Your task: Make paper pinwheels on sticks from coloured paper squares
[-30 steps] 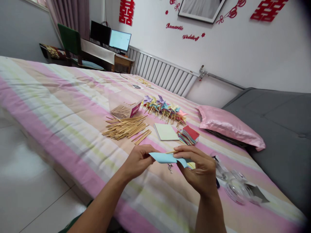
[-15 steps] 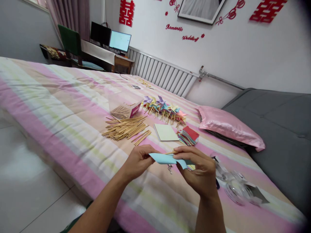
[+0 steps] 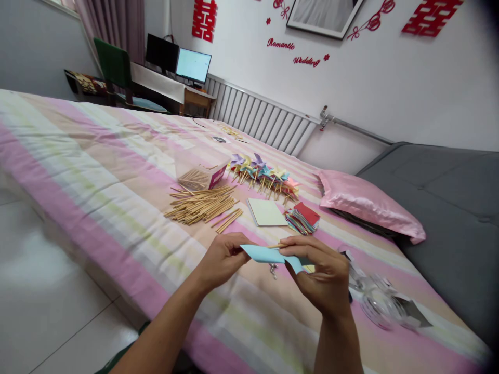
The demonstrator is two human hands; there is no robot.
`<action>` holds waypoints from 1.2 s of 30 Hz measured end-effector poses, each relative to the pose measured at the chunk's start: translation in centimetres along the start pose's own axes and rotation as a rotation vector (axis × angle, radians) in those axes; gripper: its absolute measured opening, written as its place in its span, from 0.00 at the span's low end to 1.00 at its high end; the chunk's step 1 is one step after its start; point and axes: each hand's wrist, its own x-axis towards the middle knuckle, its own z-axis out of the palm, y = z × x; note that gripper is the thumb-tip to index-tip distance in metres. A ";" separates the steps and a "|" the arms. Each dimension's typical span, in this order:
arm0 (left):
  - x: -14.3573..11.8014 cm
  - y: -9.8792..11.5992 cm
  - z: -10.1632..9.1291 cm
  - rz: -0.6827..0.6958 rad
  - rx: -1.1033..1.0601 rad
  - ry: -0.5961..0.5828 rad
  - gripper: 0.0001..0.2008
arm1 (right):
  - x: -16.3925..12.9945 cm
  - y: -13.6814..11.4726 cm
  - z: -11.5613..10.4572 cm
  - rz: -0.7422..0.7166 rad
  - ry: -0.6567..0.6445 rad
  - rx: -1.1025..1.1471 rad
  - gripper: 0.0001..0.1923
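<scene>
Fingers (image 3: 234, 253) of the left hand (image 3: 221, 261) pinch the near-left edge of a blue paper (image 3: 268, 255); those of the right hand (image 3: 325, 275) close over its other end, thumb on top. Both hands hold the paper above the bed (image 3: 97, 171), clear of the striped cover, apparently so it can be folded or turned in the air. A thin wooden stick (image 3: 277, 245) shows just behind the paper at the right thumb; whether it is pinned to the paper cannot be told.

Below the paper a small metal item (image 3: 273, 269) lies on the cover, too small to identify. To the right of the right hand sits crumpled clear packaging (image 3: 380, 301).

Beyond the hands, within reach: a loose pile of sticks (image 3: 200, 204), a pale card (image 3: 267, 212) and a stack of coloured squares (image 3: 302, 217), set side by side, which looks like supply laid out for assembly. Behind the sticks stands an open box (image 3: 201, 176) holding more. Finished pinwheels (image 3: 263, 174) lie grouped further back, apart from the raw stock. A pink pillow (image 3: 368, 205) rests at the right, against a grey sofa (image 3: 452, 208).

At the far wall: radiator (image 3: 259, 117), desk (image 3: 163, 85) with monitors (image 3: 193, 65), and green chair (image 3: 115, 67).
</scene>
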 end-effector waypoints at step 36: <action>-0.1 0.0 -0.1 -0.018 -0.017 -0.046 0.11 | -0.3 -0.1 -0.7 0.013 -0.044 0.013 0.13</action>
